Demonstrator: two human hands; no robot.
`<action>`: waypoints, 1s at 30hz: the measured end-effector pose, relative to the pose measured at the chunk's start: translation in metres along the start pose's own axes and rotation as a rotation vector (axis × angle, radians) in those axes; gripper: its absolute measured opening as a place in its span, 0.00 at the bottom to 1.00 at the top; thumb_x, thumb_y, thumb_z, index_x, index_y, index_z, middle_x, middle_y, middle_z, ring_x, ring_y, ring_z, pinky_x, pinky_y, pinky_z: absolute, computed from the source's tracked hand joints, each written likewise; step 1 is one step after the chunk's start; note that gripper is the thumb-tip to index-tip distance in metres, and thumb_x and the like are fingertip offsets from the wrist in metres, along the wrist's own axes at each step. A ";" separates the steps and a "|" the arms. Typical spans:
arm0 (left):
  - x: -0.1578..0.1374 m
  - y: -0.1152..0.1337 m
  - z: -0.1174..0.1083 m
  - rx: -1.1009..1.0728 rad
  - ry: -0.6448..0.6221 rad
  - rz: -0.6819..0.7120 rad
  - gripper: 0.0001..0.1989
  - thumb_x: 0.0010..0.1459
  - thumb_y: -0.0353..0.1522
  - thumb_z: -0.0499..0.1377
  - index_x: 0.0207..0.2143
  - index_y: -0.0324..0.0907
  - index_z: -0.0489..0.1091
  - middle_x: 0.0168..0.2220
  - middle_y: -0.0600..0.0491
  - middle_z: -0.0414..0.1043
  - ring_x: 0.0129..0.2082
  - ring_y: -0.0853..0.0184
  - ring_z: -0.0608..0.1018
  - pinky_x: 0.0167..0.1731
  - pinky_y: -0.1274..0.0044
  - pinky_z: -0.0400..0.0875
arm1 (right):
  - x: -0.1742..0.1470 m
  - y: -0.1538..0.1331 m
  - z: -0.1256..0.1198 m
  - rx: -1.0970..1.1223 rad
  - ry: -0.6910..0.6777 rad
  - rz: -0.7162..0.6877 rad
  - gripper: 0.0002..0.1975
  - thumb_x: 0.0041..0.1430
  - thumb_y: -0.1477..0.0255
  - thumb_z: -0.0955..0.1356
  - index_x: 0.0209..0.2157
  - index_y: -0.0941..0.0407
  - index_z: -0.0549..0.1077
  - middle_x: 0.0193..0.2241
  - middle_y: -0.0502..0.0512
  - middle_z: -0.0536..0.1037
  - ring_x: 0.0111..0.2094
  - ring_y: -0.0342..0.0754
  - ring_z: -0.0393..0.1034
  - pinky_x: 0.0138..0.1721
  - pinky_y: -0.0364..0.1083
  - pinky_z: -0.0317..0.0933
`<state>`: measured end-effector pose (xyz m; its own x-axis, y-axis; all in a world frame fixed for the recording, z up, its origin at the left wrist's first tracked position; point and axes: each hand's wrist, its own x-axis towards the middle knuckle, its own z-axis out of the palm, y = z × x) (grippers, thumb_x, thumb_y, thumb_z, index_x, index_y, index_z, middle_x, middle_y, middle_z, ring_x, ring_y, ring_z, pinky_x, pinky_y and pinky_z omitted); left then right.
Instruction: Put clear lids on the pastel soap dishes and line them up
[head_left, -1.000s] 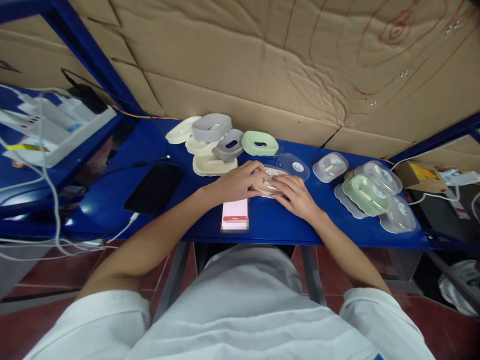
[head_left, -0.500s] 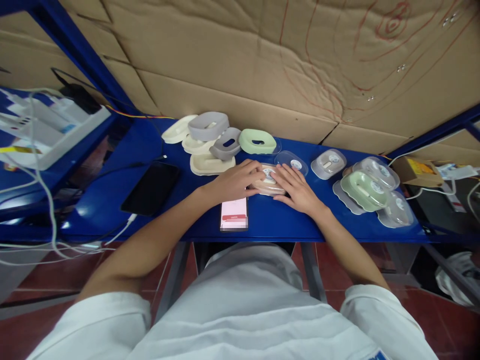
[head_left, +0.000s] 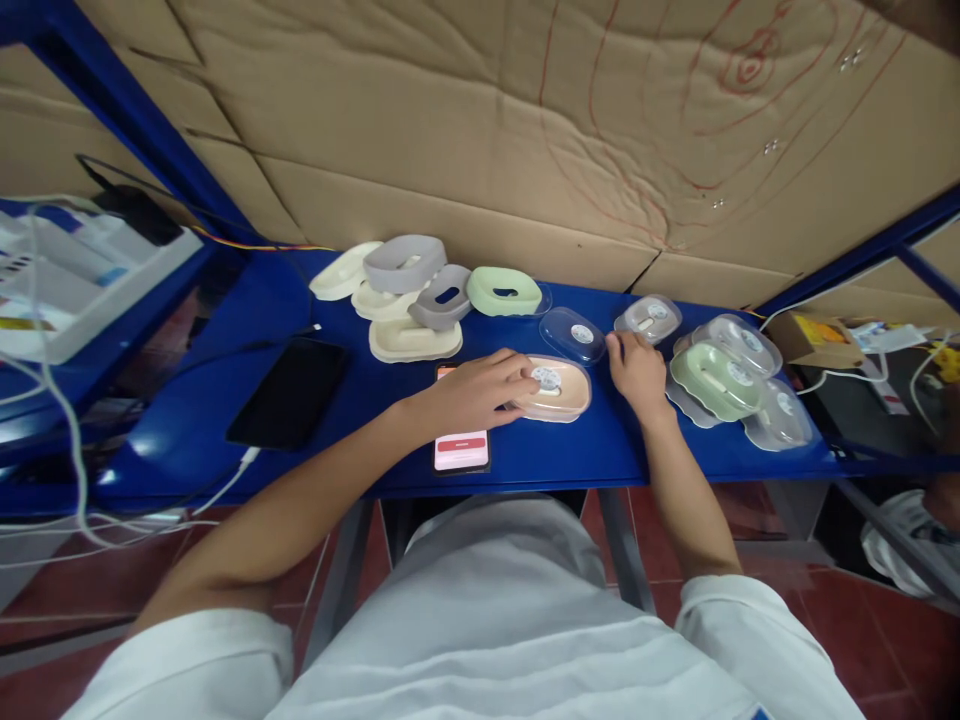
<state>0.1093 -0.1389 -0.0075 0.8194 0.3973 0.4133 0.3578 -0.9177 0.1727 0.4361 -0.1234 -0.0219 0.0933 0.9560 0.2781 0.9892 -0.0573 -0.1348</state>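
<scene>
A peach soap box point(head_left: 564, 398) under a clear lid with a round sticker lies on the blue table before me. My left hand point(head_left: 480, 390) grips its left end, fingers over the lid and thumb at the near side. To the right of it, my right hand point(head_left: 639, 372) is low over the table, fingers loosely bent and apart, nothing visible in them. Its fingertips are close to a loose clear lid point(head_left: 566, 338) and a grey soap box point(head_left: 651, 315) with a clear cover. Whether they touch either I cannot tell.
At the back are cream trays point(head_left: 416, 342), grey soap box parts point(head_left: 405, 265) and a green one point(head_left: 504, 292). More covered boxes point(head_left: 716, 380) are stacked at right. A lit phone point(head_left: 461, 452) lies partly under my left forearm; a dark phone point(head_left: 289, 392) with cables is farther left.
My right hand has left the peach soap box and moved right, toward the covered grey box. My left hand stays on the peach box. The view has shifted slightly.
</scene>
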 end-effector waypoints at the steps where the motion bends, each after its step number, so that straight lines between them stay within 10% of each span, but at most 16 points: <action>1: 0.000 0.000 0.000 -0.008 -0.002 0.001 0.05 0.71 0.30 0.61 0.48 0.41 0.74 0.53 0.44 0.74 0.56 0.56 0.76 0.52 0.68 0.77 | 0.000 0.001 0.000 -0.003 0.063 0.020 0.27 0.79 0.58 0.54 0.57 0.58 0.76 0.55 0.72 0.80 0.55 0.67 0.75 0.56 0.63 0.68; 6: -0.001 -0.002 0.003 -0.039 -0.002 0.003 0.06 0.72 0.30 0.60 0.49 0.41 0.73 0.53 0.43 0.74 0.57 0.55 0.75 0.52 0.67 0.78 | 0.006 0.013 0.011 0.080 0.169 0.083 0.36 0.76 0.50 0.58 0.70 0.62 0.64 0.69 0.80 0.65 0.69 0.74 0.63 0.64 0.72 0.63; 12: 0.000 0.002 0.008 -0.104 0.006 0.012 0.06 0.72 0.30 0.59 0.49 0.42 0.74 0.54 0.44 0.74 0.57 0.56 0.76 0.55 0.65 0.78 | 0.007 0.008 0.000 0.400 0.118 -0.216 0.33 0.78 0.48 0.55 0.70 0.55 0.65 0.71 0.70 0.66 0.74 0.62 0.59 0.72 0.67 0.57; 18: 0.001 0.002 0.015 -0.107 0.050 0.040 0.08 0.74 0.30 0.58 0.52 0.42 0.73 0.55 0.42 0.74 0.57 0.54 0.77 0.56 0.62 0.79 | -0.038 -0.034 -0.030 0.371 -0.333 -0.676 0.41 0.69 0.49 0.71 0.76 0.45 0.57 0.75 0.64 0.62 0.76 0.66 0.56 0.73 0.71 0.52; 23: 0.000 0.001 0.012 -0.055 0.094 -0.002 0.15 0.75 0.33 0.57 0.61 0.42 0.70 0.60 0.40 0.71 0.58 0.53 0.78 0.55 0.62 0.80 | -0.032 -0.034 -0.051 0.191 -0.336 -0.646 0.41 0.64 0.60 0.77 0.73 0.47 0.61 0.72 0.66 0.66 0.73 0.69 0.61 0.66 0.68 0.62; 30: 0.001 -0.002 0.006 -0.022 0.103 -0.042 0.14 0.76 0.34 0.56 0.60 0.43 0.72 0.59 0.42 0.71 0.56 0.56 0.79 0.56 0.64 0.79 | 0.090 0.021 -0.080 -0.122 -0.203 -0.280 0.49 0.56 0.60 0.81 0.71 0.67 0.64 0.67 0.85 0.65 0.66 0.76 0.64 0.59 0.67 0.58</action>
<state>0.1121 -0.1361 -0.0128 0.7530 0.4336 0.4949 0.3799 -0.9006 0.2111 0.4743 -0.0616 0.0768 -0.1957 0.9763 0.0925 0.9805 0.1929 0.0375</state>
